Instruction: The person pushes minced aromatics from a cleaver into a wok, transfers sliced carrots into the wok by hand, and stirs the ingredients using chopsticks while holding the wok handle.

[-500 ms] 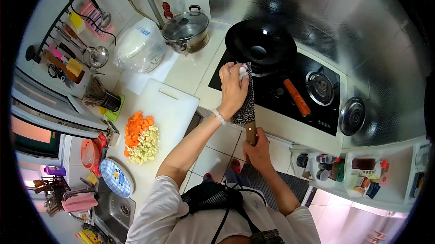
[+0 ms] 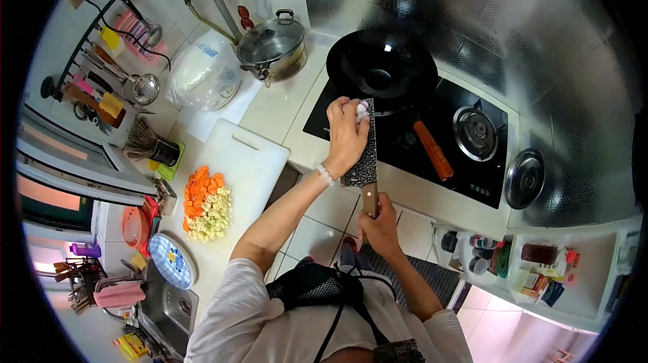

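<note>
My right hand (image 2: 381,227) is wrapped round the wooden handle of a cleaver (image 2: 364,164), whose dark patterned blade points away from me. My left hand (image 2: 346,135) lies along the blade, fingers curled over small white and purplish pieces (image 2: 363,110) near its far end. Whether they are garlic or onion I cannot tell. Just beyond the blade tip sits a black wok (image 2: 398,56) on the hob (image 2: 432,181), its reddish wooden handle pointing toward me. Left of my forearm, sliced carrots (image 2: 200,187) and pale green diced pieces (image 2: 212,218) lie on a white cutting board (image 2: 251,177).
A lidded pot (image 2: 272,49) and a plastic-wrapped white item (image 2: 206,73) stand behind the board. A blue patterned plate (image 2: 171,262) rests by the sink (image 2: 169,319). On the right are a pan lid (image 2: 525,178) and an open drawer (image 2: 580,282) holding jars.
The view has shifted slightly. Both hands and the cleaver keep nearly the same pose, with the blade tip a touch farther from the wok.
</note>
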Motion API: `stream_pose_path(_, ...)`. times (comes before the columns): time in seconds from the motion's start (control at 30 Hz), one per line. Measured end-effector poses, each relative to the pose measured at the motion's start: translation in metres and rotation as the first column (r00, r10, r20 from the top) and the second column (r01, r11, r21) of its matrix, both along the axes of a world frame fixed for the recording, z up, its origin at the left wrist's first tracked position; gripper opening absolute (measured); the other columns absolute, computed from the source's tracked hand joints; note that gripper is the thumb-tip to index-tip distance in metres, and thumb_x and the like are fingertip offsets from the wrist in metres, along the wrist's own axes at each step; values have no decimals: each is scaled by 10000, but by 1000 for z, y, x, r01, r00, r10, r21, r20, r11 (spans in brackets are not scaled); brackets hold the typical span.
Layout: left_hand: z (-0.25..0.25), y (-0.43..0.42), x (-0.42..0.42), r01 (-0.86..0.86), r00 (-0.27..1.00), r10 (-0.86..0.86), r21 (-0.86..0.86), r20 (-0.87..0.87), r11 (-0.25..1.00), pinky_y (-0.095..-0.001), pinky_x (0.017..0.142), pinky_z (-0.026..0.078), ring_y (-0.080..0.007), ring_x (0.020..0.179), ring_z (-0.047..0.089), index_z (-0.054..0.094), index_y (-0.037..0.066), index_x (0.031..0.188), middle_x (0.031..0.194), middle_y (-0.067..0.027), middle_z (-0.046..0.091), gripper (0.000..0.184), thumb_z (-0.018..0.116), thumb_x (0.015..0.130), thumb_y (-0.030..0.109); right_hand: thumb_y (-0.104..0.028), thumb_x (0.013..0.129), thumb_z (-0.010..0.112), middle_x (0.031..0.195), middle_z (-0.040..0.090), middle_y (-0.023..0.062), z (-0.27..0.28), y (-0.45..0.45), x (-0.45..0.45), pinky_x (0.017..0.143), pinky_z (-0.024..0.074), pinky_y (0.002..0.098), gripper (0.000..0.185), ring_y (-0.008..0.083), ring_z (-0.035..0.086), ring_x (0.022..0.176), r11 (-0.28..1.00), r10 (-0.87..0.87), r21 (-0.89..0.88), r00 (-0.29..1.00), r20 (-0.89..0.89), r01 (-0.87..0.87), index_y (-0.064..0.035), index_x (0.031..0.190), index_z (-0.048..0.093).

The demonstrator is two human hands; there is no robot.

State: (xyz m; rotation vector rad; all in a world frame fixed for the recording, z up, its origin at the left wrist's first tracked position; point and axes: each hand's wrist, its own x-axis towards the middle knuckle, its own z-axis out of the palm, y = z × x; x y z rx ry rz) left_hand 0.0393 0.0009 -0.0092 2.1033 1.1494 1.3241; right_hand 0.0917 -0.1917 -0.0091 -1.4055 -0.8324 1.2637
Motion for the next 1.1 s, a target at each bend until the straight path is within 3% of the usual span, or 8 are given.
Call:
stream_pose_path(0.2, -4, 24, 31, 8, 997, -3, 69, -78, 998, -431, 936, 370, -396, 1098, 410, 530, -9, 1122, 1171, -233, 436, 342, 618, 803, 79, -55, 786, 574, 657, 482, 57, 10, 20, 25, 448, 437, 300, 221, 137, 486, 466, 1000, -19, 17, 999, -38, 20, -18, 934, 414)
stream_pose_path(0.27, -7, 39, 43, 47, 994, -36, 104, -106, 993, -436, 927, 374, -408, 1066, 421, 532, -33, 1106, 1130, -247, 451, 335, 614, 798, 71, -25, 767, 564, 653, 521, 67, 15, 31, 37, 416, 449, 288, 216, 143, 525, 489, 993, -106, -57, 992, -65, 103, -10, 959, 466)
stream_pose_path(0.47, -22, 83, 78, 113, 960, -86, 88, -267, 990, -440, 904, 400, -410, 1011, 442, 553, -49, 992, 1056, -255, 470, 230, 593, 806, 80, -82, 749, 630, 644, 525, 62, 39, 65, 89, 422, 457, 308, 292, 147, 519, 483, 989, -82, -138, 978, -190, 56, -26, 961, 437)
stream_pose_path(0.67, -22, 113, 97, 223, 876, -227, -60, -425, 973, -420, 882, 432, -396, 981, 470, 582, -50, 975, 1047, -252, 493, 213, 542, 843, 113, -92, 762, 643, 661, 531, 54, 64, 67, 127, 420, 422, 306, 252, 140, 519, 512, 977, -79, -213, 970, -231, 29, -29, 935, 471)
stream_pose_path(0.8, -22, 131, 108, 196, 856, -225, -109, -466, 974, -424, 919, 415, -374, 1055, 475, 616, -26, 969, 1061, -221, 524, 250, 555, 861, 191, -70, 766, 613, 629, 504, 51, 78, 48, 140, 374, 370, 262, 216, 120, 483, 470, 977, -77, -212, 967, -243, 25, -20, 911, 462)
stream_pose_path(0.93, -20, 147, 111, 205, 869, -198, -35, -453, 978, -468, 944, 395, -299, 1141, 490, 686, 43, 929, 1132, -161, 584, 301, 554, 875, 308, -77, 760, 623, 638, 504, 40, 90, 26, 149, 389, 378, 265, 214, 121, 483, 477, 967, -143, -245, 941, -306, 67, -59, 916, 477)
stream_pose_path(1.07, 3, 155, 93, 227, 948, -219, 9, -232, 974, -389, 915, 430, -372, 1012, 557, 685, -12, 863, 1072, -212, 612, 319, 551, 884, 276, -75, 766, 612, 636, 501, 28, 98, 18, 150, 388, 381, 256, 222, 117, 490, 478, 968, -173, -221, 952, -251, 118, -68, 950, 487)
stream_pose_path(1.1, 9, 156, 87, 199, 966, -178, 102, -186, 975, -400, 879, 445, -384, 975, 570, 668, -36, 865, 1037, -224, 619, 321, 555, 887, 263, -75, 766, 612, 636, 501, 28, 99, 16, 150, 388, 381, 256, 222, 117, 490, 478, 969, -165, -220, 953, -254, 110, -68, 950, 487)
